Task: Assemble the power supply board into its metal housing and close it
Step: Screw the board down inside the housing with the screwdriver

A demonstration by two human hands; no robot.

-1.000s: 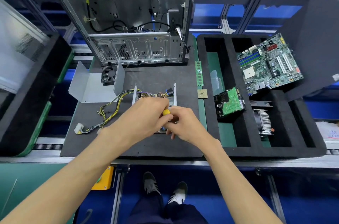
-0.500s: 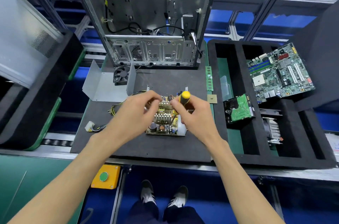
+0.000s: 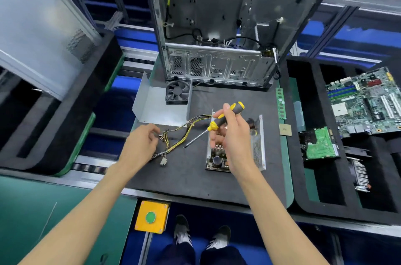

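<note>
Head view: the power supply board (image 3: 218, 159) is seen seated in the open half of its metal housing (image 3: 259, 145), on a black foam mat (image 3: 195, 178) laid over the counter (image 3: 21, 210). The screwdriver (image 3: 219, 123) is held aloft in the right hand (image 3: 233, 134), whose grip is curled round the grey-and-yellow handle, shaft slanted down to the left, its tip clear of the board; probably kept ready while the wiring is sorted. The cable bundle (image 3: 184, 134), yellow and black, is trailed leftward from the board, and its near part is pinched by the left hand (image 3: 141, 145), judged to be tidying it away from the housing's edge. A bent sheet-metal cover (image 3: 156, 106), dull grey and folded into a U, is left lying behind, a small black fan (image 3: 176, 92) set against its wall; closing is judged not yet begun. An upright computer case (image 3: 217, 25) of perforated steel is stood at the back. To the right, a foam tray (image 3: 303, 199) is divided into slots, holding a green motherboard (image 3: 366, 101) and a hard drive (image 3: 318, 143).
</note>
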